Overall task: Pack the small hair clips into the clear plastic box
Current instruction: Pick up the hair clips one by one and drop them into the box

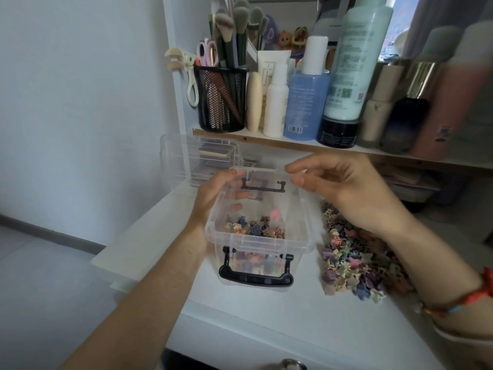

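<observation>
White table point(240, 329): bears the clear plastic box point(266, 243) near its middle. Shelf point(266, 138): runs behind and above the box, crowded with toiletries. Tall pale green bottle point(354, 62): stands on the shelf, behind the box and to its right. Clear plastic box: open-topped and upright on the table, with a black handle point(256, 279) hanging on its near wall and another on its far wall. Clear lid point(200, 158): behind the box at its far left corner; whether it leans or lies flat cannot be told. Loose hair clips point(357, 260): a mixed pastel heap on the table just right of the box. Black mesh pot point(221, 97): on the shelf behind the box to its left, holding makeup brushes point(234, 28) and pink scissors point(208, 52). Blue bottle point(306, 102): on the shelf directly behind the box, white cap on top. Left hand point(216, 196): clamped on the box's left wall, thumb outside at the far rim, fingers showing through the plastic inside. Right hand point(346, 188): above the box's far right corner, apart from the rim, fingers loosely spread with nothing seen between them. Packed hair clips point(256, 228): a shallow layer on the box floor; one pink clip point(276, 213), blurred, shows higher than the rest. Red cord bracelet point(477, 295): on the right wrist, right of the box.
</observation>
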Demonstrator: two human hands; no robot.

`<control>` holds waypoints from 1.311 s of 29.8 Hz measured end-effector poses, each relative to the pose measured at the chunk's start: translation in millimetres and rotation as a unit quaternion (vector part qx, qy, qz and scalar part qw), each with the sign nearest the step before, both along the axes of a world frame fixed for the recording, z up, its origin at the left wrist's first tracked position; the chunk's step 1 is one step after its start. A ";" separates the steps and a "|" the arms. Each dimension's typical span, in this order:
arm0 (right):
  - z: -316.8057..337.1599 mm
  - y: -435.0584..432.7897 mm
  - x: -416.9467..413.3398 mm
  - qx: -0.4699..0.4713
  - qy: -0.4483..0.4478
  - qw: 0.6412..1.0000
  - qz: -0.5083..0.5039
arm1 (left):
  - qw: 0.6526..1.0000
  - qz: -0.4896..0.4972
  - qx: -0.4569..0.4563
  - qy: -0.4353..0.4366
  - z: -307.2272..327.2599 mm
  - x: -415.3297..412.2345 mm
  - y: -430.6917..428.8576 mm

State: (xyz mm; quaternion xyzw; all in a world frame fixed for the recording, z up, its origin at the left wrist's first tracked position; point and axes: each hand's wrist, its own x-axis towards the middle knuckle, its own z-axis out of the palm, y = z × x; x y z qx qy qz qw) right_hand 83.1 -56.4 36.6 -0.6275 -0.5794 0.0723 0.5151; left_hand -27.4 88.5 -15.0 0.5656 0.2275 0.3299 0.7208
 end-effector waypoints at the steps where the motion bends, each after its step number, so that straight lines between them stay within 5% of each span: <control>1: 1.7 -1.9 5.1 -0.009 -0.007 1.000 -0.017 | 1.000 -0.002 -0.001 -0.001 -0.3 -0.1 0.7; 4: 9.4 -15.5 20.1 -0.155 -0.047 0.986 -0.037 | 1.000 -0.006 -0.002 -0.007 -1.3 -0.2 0.7; 7: 4.9 -22.3 27.4 -0.412 -0.165 0.896 -0.012 | 1.000 -0.009 -0.009 -0.010 -1.6 0.2 1.1; 9: -0.6 -20.6 26.6 -0.465 -0.197 0.863 -0.021 | 1.000 -0.012 -0.016 -0.012 -1.5 0.2 1.7; 18: -9.1 -10.0 29.6 -0.376 -0.184 0.908 -0.020 | 1.000 -0.005 -0.014 0.001 -0.2 -0.3 -0.6; 21: -4.7 -5.7 30.2 -0.152 -0.118 0.978 -0.081 | 1.000 -0.001 -0.009 0.005 0.4 -0.4 -1.3; 24: -1.6 -1.4 16.4 0.025 -0.015 0.998 -0.054 | 1.000 -0.001 -0.006 0.010 1.4 0.2 -1.2; 30: 1.6 -8.8 22.5 -0.149 -0.110 0.980 -0.068 | 1.000 -0.007 -0.004 0.011 0.9 0.3 -0.5; 34: -5.1 -17.3 28.7 -0.416 -0.153 0.896 0.011 | 1.000 -0.015 -0.014 0.001 1.3 0.1 -0.8; 39: -11.1 -13.1 20.7 -0.426 -0.187 0.885 0.024 | 1.000 -0.013 -0.018 -0.001 0.1 -0.2 -0.7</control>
